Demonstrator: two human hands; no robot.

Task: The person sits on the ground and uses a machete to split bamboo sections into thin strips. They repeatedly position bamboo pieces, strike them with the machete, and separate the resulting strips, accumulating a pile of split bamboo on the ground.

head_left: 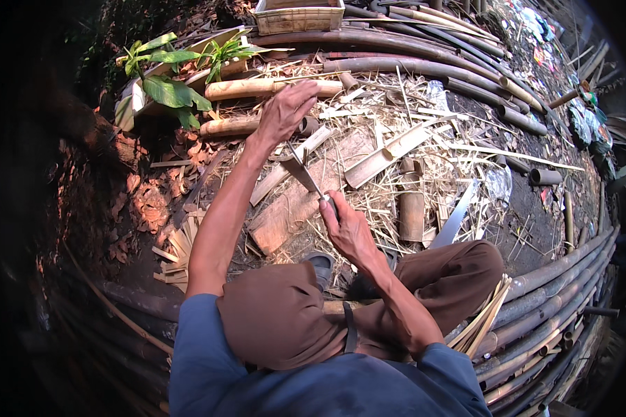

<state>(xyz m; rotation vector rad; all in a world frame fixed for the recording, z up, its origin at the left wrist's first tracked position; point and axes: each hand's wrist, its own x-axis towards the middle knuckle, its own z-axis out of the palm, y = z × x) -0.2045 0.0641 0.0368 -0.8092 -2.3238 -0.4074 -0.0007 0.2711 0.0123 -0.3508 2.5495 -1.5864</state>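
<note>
My right hand (352,233) is closed around the handle of a knife (302,172). Its broad blade slants up and left over a thick wooden board (285,221). Farther out, my left hand (290,110) reaches beside a cut bamboo piece (242,88), fingers stretched to the right and nothing clearly held in them. A split bamboo length (323,137) lies under the blade's far side. To the right rests a wider split bamboo half (389,158), its pale inner face up.
Shavings (431,167) cover the ground. Near my right knee are a handsaw (456,217) and a bamboo tube (412,208). Long bamboo poles (424,66) lie at the back, more poles (535,302) at right. A pale crate (299,19) and a leafy plant (167,87) stand behind.
</note>
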